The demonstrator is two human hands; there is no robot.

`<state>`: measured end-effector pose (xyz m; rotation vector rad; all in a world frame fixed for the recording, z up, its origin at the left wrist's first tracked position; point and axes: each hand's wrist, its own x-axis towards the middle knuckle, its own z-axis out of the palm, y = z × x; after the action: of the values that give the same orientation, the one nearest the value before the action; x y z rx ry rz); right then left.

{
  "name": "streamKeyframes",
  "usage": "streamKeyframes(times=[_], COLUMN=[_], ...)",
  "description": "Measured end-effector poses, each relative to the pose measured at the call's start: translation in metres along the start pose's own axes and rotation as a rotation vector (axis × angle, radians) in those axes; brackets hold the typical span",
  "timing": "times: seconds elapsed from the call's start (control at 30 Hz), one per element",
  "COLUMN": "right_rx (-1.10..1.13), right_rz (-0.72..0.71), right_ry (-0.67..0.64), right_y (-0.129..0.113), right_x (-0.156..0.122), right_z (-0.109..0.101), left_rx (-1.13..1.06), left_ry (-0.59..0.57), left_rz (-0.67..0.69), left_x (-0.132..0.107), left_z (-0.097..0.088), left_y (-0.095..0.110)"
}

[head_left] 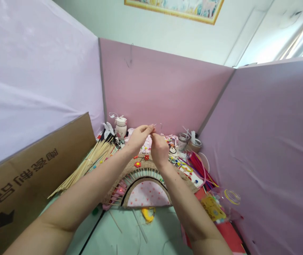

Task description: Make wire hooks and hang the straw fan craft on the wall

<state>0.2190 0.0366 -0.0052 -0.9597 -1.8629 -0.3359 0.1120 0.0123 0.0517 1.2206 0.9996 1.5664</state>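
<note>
My left hand (140,137) and my right hand (159,147) meet in front of me, fingertips pinched together. A thin pale strand (161,126) curves up from between them; whether it is thread or fine wire I cannot make out. Below the hands lies a fan-shaped piece with a twine-wrapped arch (151,164), thin sticks as ribs and a half-round of pink-dotted cloth (148,194). A red felt flower (137,164) and several others sit on the arch, partly hidden by my wrists.
Bamboo sticks (87,163) are bundled at the left beside a cardboard sheet (34,177). A white bottle (121,128) stands at the back. Jars (183,140), coloured pipe cleaners (198,164) and a plastic bag (220,205) are at the right. Yellow thread (148,215) lies in front.
</note>
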Motion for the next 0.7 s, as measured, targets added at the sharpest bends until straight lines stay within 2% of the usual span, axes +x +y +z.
streamKeyframes(times=[0.07, 0.13, 0.23, 0.3, 0.33, 0.4, 0.53, 0.6, 0.7], right_rx=[-0.027, -0.014, 0.11, 0.25, 0.336, 0.506, 0.74, 0.802, 0.867], right_rz=[0.005, -0.01, 0.004, 0.068, 0.092, 0.098, 0.067, 0.046, 0.017], right_ry=[-0.086, -0.13, -0.016, 0.097, 0.098, -0.009, -0.241, -0.277, -0.228], right_y=[-0.008, -0.014, -0.008, 0.007, 0.018, 0.038, 0.062, 0.062, 0.052], right_x=[-0.001, 0.002, 0.017, 0.033, 0.041, 0.059, 0.089, 0.099, 0.105], right_z=[-0.003, -0.018, -0.053, -0.071, -0.076, -0.075, -0.051, -0.041, -0.035], left_rx=[-0.077, -0.131, -0.161, -0.155, -0.152, -0.154, -0.199, -0.231, -0.278], left_ry=[0.043, 0.077, 0.051, 0.015, 0.002, -0.016, -0.091, -0.114, -0.124], left_rz=[-0.036, -0.088, -0.141, -0.161, -0.164, -0.159, -0.13, -0.113, -0.081], left_x=[0.004, 0.011, 0.025, 0.033, 0.037, 0.044, 0.054, 0.056, 0.057], left_z=[0.001, -0.003, -0.015, -0.023, -0.026, -0.028, -0.024, -0.021, -0.018], left_y=[0.002, 0.006, 0.013, 0.019, 0.023, 0.031, 0.05, 0.059, 0.068])
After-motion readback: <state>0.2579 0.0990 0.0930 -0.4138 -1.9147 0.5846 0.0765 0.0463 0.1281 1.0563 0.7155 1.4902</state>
